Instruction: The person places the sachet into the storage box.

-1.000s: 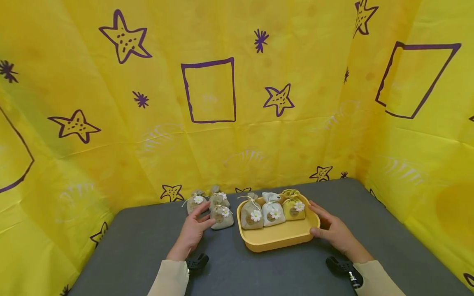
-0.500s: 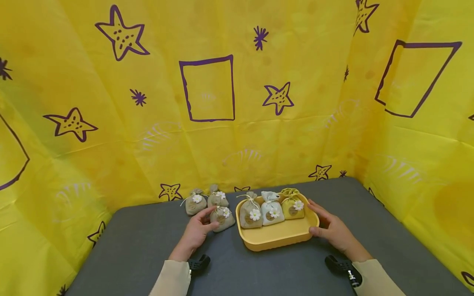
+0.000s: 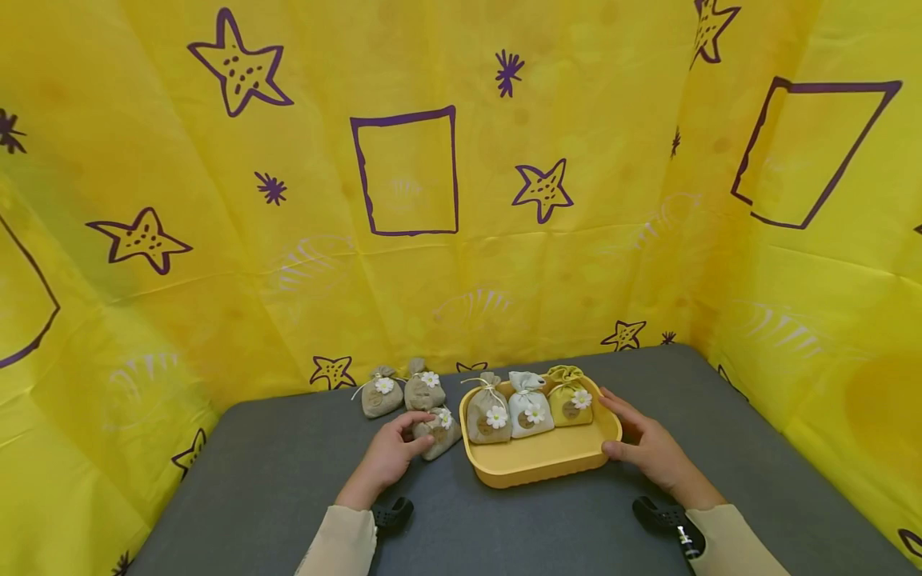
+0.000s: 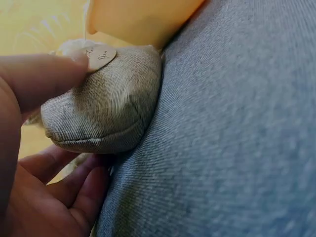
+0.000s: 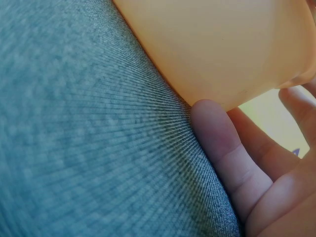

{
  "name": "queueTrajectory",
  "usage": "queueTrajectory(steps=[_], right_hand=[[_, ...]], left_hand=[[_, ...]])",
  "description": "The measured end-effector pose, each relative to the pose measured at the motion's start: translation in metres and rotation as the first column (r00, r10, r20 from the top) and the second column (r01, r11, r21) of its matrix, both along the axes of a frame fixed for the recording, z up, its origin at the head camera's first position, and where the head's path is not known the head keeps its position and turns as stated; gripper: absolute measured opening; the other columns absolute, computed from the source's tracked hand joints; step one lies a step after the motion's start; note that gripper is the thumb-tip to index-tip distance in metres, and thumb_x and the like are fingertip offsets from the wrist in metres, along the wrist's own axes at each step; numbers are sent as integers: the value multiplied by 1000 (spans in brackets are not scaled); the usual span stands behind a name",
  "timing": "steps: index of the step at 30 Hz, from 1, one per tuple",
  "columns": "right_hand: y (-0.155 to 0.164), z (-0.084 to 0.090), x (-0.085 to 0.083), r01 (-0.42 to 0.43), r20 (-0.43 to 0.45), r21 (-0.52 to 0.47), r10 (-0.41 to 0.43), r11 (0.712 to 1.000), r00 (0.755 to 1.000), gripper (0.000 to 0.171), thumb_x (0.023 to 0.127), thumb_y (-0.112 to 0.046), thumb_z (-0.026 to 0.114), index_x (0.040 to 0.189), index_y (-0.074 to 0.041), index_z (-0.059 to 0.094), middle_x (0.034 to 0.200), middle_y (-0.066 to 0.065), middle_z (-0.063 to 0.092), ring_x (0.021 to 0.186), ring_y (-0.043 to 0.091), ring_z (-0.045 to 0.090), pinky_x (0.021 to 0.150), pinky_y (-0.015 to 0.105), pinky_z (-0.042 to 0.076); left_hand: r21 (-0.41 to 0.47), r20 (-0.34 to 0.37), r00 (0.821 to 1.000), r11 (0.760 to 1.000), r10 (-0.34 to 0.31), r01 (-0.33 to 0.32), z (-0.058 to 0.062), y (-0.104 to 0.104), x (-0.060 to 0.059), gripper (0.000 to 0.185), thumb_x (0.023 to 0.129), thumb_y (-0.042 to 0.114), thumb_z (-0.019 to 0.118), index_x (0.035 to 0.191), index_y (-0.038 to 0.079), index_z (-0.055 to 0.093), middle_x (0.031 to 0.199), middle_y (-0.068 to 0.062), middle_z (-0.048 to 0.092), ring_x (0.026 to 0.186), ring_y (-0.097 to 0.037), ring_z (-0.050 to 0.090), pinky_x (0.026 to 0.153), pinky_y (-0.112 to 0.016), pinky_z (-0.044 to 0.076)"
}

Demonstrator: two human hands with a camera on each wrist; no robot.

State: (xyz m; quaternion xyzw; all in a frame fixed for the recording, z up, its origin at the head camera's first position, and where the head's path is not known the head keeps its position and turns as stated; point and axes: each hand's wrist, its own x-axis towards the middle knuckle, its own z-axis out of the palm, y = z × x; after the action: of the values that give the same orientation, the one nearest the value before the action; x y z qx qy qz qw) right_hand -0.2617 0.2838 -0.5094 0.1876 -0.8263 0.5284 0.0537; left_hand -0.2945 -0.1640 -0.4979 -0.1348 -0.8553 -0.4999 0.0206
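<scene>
Ahead of you hangs a yellow backdrop [image 3: 612, 264] with a purple-outlined rectangle [image 3: 405, 172] drawn on it. Up and left of that rectangle you see a large spotted starfish [image 3: 241, 68]; down and farther left, a second starfish [image 3: 142, 242]; directly left, a small purple burst [image 3: 270, 189]. To its right you have a smaller starfish [image 3: 543, 190], and to its upper right a spiky burst [image 3: 509, 73]. Well to the right of the rectangle, you can make out a slanted four-sided outline [image 3: 814, 152]. Below the rectangle and slightly right lies a pale fan-shaped marking [image 3: 479, 304]; farther below, your dark grey table [image 3: 274, 464] spreads toward you.
</scene>
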Motion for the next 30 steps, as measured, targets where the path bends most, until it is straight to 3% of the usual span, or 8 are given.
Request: queueTrajectory(steps=[4, 8, 12, 20, 24, 25, 29, 30], right_hand=[[0, 0, 1, 0, -9, 4, 0, 1000, 1000, 72, 90, -11, 75, 153, -10, 40, 162, 10, 25, 144, 42, 19, 98, 9, 26], [-1, 0, 0, 1, -16, 3, -1, 1000, 1000, 71, 90, -11, 75, 153, -9, 41, 161, 10, 25, 143, 43, 22, 98, 11, 28], [-1, 0, 0, -4, -20, -1, 4, 1000, 1000, 71, 90, -11, 75, 152, -8, 42, 161, 11, 26, 143, 43, 24, 97, 12, 30], [-1, 0, 0, -4, -19, -9, 4, 1000, 1000, 71, 90, -10, 75, 152, -8, 42, 161, 11, 26, 144, 42, 21, 98, 10, 28], [-1, -1, 1, -2, -20, -4, 2, 1000, 1000, 71, 90, -11, 75, 152, -8, 41, 161, 11, 26, 144, 42, 21, 98, 9, 27], [0, -1, 1, -2, -20, -3, 2, 1000, 1000, 71, 90, -11, 75, 152, -8, 42, 161, 11, 26, 144, 42, 21, 98, 9, 26], [0, 0, 1, 0, -16, -5, 0, 1000, 1000, 71, 90, -11, 75, 152, -7, 41, 161, 11, 26, 144, 41, 21, 98, 9, 26], [0, 1, 1, 0, -13, -9, -1, 1000, 1000, 71, 90, -11, 75, 152, -7, 41, 161, 10, 26, 144, 41, 21, 98, 9, 27]], left_hand=[[-30, 4, 999, 999, -41, 41, 2, 1, 2, 32, 92, 16, 74, 123, 20, 68, 95, -2, 61, 80, -20, 51, 69, -36, 41], [-103, -24, 996, 991, -87, 84, 5, 0, 5, 39, 94, 16, 71, 132, 25, 66, 116, -1, 63, 92, -19, 54, 78, -40, 44], [-156, -29, 991, 980, -131, 125, 9, 1, 9, 34, 94, 15, 70, 127, 22, 70, 117, 1, 61, 95, -20, 55, 80, -42, 45], [-207, -61, 980, 963, -188, 172, 9, 1, 17, 25, 90, 25, 75, 115, 21, 76, 130, -11, 57, 111, -31, 57, 90, -50, 46], [-217, -55, 972, 952, -230, 214, 9, 0, 24, 31, 91, 26, 75, 121, 23, 74, 117, -7, 61, 98, -28, 58, 80, -43, 48], [-218, -49, 970, 951, -236, 220, 9, 0, 26, 32, 90, 27, 76, 122, 24, 74, 118, -7, 61, 102, -28, 58, 81, -41, 48], [-182, 26, 949, 932, -313, 312, 15, 0, 34, 31, 87, 24, 79, 118, 24, 76, 105, -4, 61, 88, -26, 55, 73, -34, 47], [-176, 40, 943, 926, -331, 333, 18, -1, 35, 30, 86, 24, 80, 116, 24, 76, 107, -3, 63, 94, -25, 56, 76, -34, 47]])
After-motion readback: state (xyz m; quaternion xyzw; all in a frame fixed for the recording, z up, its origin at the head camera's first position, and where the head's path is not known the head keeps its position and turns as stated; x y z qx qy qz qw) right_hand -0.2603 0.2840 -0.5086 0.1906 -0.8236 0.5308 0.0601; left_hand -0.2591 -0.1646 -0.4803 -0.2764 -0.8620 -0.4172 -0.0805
